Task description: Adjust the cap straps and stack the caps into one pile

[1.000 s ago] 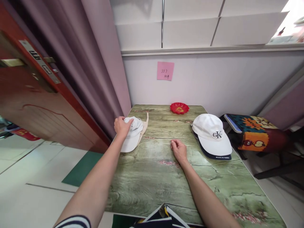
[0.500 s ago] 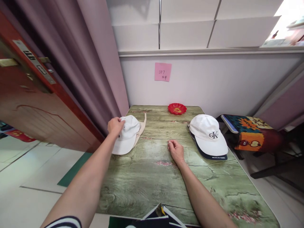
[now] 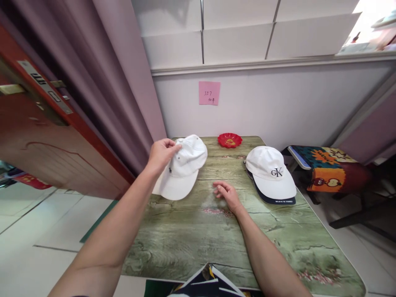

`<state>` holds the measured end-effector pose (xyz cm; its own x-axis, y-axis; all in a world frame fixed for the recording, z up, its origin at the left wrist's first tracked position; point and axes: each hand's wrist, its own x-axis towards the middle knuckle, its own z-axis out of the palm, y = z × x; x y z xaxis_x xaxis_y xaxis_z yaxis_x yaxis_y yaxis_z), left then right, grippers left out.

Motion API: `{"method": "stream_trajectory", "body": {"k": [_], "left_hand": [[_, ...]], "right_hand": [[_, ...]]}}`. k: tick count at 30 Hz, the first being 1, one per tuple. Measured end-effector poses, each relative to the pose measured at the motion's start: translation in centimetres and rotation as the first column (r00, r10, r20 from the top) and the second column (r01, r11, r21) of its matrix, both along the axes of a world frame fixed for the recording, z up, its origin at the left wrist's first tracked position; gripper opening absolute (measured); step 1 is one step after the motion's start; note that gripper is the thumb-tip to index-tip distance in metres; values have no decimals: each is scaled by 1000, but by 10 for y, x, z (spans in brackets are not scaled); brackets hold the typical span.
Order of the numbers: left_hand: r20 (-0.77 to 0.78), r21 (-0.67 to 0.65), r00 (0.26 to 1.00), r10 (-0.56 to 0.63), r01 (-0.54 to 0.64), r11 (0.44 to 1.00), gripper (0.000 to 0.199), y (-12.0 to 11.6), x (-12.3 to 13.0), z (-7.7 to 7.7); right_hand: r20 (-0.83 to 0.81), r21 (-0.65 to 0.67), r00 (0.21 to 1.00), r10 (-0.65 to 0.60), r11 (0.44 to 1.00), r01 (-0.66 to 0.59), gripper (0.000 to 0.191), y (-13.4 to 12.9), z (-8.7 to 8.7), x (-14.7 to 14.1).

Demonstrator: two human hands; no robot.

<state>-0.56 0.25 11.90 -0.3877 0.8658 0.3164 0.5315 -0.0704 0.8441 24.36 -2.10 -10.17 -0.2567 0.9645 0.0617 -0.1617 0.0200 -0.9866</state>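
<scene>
Left of the frame's centre, we clamp the thumb and fingers of our left hand (image 3: 162,154) on the crown of a white cap (image 3: 189,159), its brim pointing toward the bottom. At mid-frame, our right hand (image 3: 229,195) holds nothing, its fingers loosely bent and apart; we cannot tell whether it touches the table (image 3: 192,237). Right of centre, we see a lettered cap (image 3: 266,159) stacked on a dark cap (image 3: 280,201).
</scene>
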Motion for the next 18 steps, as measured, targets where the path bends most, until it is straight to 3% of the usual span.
{"method": "stream_trajectory", "body": {"k": [2,4,6,9,13,16,18], "left_hand": [[146,-39,979,-143,151,988,27,-1,24,-14],[271,-77,938,-215,244,967,27,-3,47,-33],[338,-122,913,-229,283,951,28,-4,66,-54],[410,-175,879,-242,336,925,30,-6,85,-80],[430,-190,862,-268,377,907,37,-10,83,-110],[382,-297,916,-124,249,922,33,-23,68,-137],[377,-391,924,-64,221,894,32,-36,59,-157]], "right_hand": [[-245,-49,956,162,983,-179,62,-3,6,0],[-426,-69,871,245,951,-301,69,-5,9,-1],[-541,-120,808,233,930,-348,68,-5,8,-2],[-667,-231,737,109,910,-344,57,-1,4,0],[-751,-299,660,14,884,-359,50,6,3,11],[-763,-322,645,-40,889,-325,53,9,7,19],[-759,-330,648,-62,895,-300,59,10,9,22]]}}
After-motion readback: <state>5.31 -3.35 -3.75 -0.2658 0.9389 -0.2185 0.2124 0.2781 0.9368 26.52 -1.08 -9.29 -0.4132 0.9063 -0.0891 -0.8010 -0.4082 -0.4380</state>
